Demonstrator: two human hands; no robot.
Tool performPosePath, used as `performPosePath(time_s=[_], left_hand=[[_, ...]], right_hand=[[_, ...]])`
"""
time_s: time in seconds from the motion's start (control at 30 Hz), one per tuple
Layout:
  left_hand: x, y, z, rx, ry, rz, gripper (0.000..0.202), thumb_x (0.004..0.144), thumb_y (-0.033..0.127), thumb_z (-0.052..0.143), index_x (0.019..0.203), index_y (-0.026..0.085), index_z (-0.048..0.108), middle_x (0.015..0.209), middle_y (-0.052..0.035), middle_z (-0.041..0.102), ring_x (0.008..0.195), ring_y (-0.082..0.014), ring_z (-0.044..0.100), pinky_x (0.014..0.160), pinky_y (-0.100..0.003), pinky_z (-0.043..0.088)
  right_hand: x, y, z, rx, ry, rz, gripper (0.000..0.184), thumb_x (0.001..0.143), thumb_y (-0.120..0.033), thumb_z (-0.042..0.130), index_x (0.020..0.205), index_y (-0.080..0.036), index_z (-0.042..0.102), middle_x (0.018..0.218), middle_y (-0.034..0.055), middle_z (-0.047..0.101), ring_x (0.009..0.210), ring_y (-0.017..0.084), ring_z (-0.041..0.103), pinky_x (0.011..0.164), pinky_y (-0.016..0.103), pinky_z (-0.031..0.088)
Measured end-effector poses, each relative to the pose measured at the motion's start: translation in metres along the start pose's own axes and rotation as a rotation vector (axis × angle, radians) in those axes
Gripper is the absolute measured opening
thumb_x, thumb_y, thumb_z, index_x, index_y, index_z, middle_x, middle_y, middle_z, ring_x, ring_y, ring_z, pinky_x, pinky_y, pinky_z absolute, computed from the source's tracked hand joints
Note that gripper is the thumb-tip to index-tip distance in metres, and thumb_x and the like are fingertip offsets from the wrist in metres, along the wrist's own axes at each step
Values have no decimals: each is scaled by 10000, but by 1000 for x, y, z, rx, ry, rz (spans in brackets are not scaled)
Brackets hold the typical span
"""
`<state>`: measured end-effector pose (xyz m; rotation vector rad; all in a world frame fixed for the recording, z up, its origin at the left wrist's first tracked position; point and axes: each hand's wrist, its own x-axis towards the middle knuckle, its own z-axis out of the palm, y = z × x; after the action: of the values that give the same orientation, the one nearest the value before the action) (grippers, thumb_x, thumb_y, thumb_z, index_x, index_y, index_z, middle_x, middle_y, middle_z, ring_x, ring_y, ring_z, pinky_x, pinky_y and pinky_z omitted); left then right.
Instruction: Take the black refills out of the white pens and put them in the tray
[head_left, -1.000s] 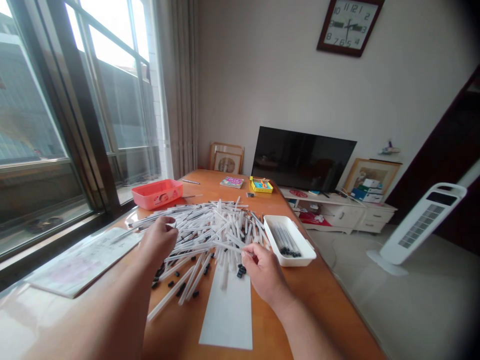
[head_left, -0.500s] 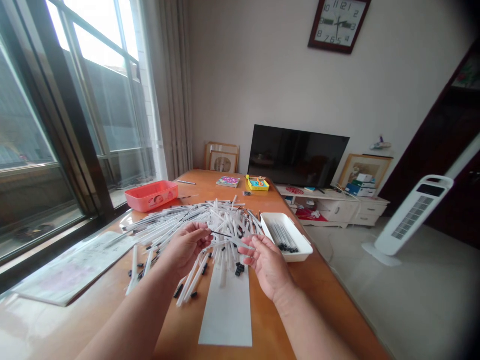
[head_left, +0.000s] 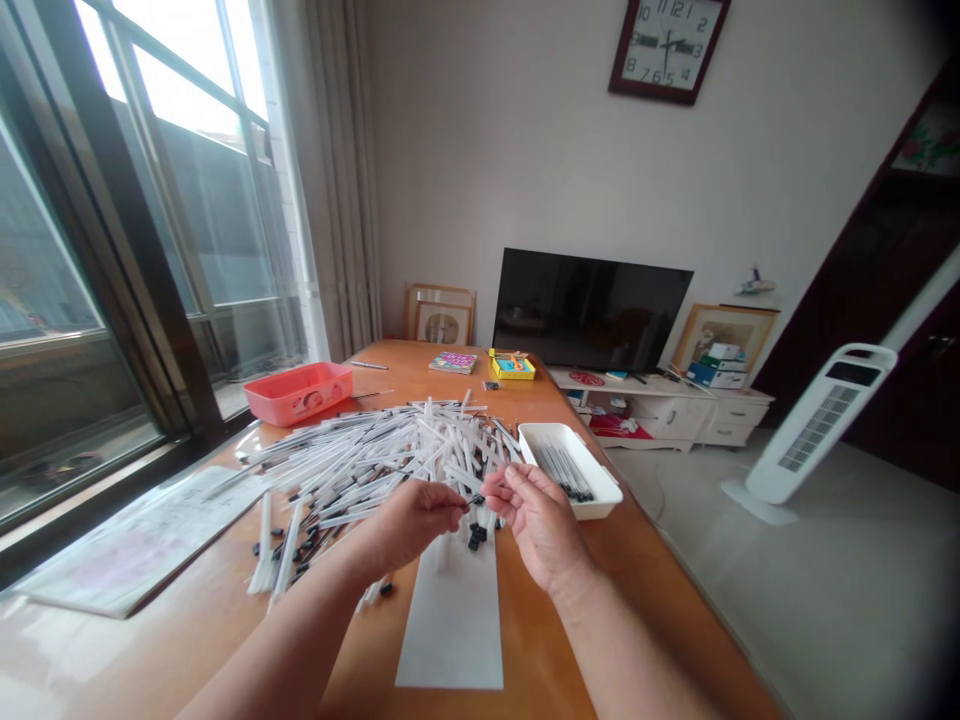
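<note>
Head view, one: worn on your head, looking forward and down the length of the tabletop; your left hand and right hand close before it, low at centre; your forearms cut by the bottom edge; coverage wide, from window at left to standing fan at right; television and wall clock farther off, ahead.

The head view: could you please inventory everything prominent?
Table: one, brown, centre
Tubes: many, whitish, tabletop
Caps: many, black, tabletop
Paper: one, white, tabletop
Booklet: one, pale, left
Tub: one, pink, tabletop left
Tray: one, white, table's right
Rods: several, grey, in tray
Book: one, multicoloured, far tabletop
Box: one, yellow, beside book
Television: one, black, back
Cabinet: one, white, back
Frames: three, brown, back
Clock: one, brown, wall
Fan: one, white, right
Window: one, dark-framed, left
Curtain: one, grey, left
Left hand: one, centre
Right hand: one, centre
</note>
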<state>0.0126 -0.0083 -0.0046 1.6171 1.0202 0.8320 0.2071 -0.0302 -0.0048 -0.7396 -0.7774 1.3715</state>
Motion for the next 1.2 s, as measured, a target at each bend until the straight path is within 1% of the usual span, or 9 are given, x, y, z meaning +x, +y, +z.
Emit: performPosePath(time_s=[0.07, 0.13, 0.23, 0.33, 0.43, 0.53, 0.7, 1.0, 1.2], left_hand=[[0, 0, 3, 10, -18, 13, 185, 725, 363, 725, 784, 199, 786, 696, -33, 694, 671, -198, 587, 640, -291, 400], [-1, 5, 2, -8, 25, 6, 182, 707, 371, 752, 750, 196, 779, 663, -24, 675, 631, -179, 556, 607, -278, 380], [-2, 16, -6, -118, 168, 2, 196, 689, 373, 785, 733, 185, 748, 631, -6, 633, 569, -138, 492, 552, -251, 338], [-3, 25, -17, -274, 319, 35, 208, 711, 358, 786, 746, 176, 692, 662, 0, 623, 577, -115, 497, 550, -229, 357], [-3, 26, -27, -453, 424, 65, 226, 735, 336, 787, 760, 169, 637, 754, -21, 661, 664, -120, 579, 620, -225, 436], [-1, 23, -34, -649, 497, 71, 240, 716, 274, 815, 801, 161, 621, 848, -46, 691, 722, -120, 626, 659, -223, 482], [1, 21, -39, -785, 535, 115, 219, 719, 193, 812, 822, 151, 624, 807, -40, 687, 695, -99, 629, 645, -197, 503], [1, 24, -38, -789, 569, 120, 225, 712, 203, 820, 825, 155, 630, 803, -33, 690, 702, -99, 639, 639, -192, 515], [2, 21, -35, -768, 544, 117, 230, 705, 212, 826, 790, 158, 619, 821, -40, 693, 701, -101, 627, 633, -197, 494]], right_hand=[[0, -1, 1, -44, 22, 15, 283, 773, -418, 779, 914, -201, 665, 1015, 61, 716, 859, 179, 690, 706, 272, 545], [1, -1, 0, -87, 88, 14, 306, 753, -428, 788, 935, -208, 680, 1055, 53, 700, 824, 161, 673, 606, 229, 502], [4, -1, -4, -123, 147, -5, 301, 742, -418, 793, 933, -204, 701, 918, 22, 676, 679, 99, 580, 502, 187, 400], [4, 1, -5, -143, 129, 0, 293, 740, -409, 789, 908, -181, 712, 802, 5, 632, 599, 77, 492, 483, 188, 354], [2, 4, -3, -191, 108, 33, 291, 728, -400, 787, 879, -160, 718, 779, 16, 633, 597, 84, 493, 487, 201, 341], [-1, 7, 0, -235, 97, 75, 265, 729, -387, 775, 844, -155, 717, 747, 19, 637, 604, 93, 511, 496, 205, 335], [0, 10, -1, -272, 79, 72, 237, 732, -372, 747, 808, -150, 717, 718, 19, 629, 597, 100, 515, 497, 209, 331], [-2, 9, 1, -281, 48, 69, 212, 742, -352, 724, 787, -145, 710, 700, 19, 617, 582, 100, 494, 494, 215, 318], [-3, 9, 2, -292, 43, 68, 228, 753, -359, 724, 811, -139, 714, 714, 23, 623, 587, 95, 490, 496, 208, 313]])
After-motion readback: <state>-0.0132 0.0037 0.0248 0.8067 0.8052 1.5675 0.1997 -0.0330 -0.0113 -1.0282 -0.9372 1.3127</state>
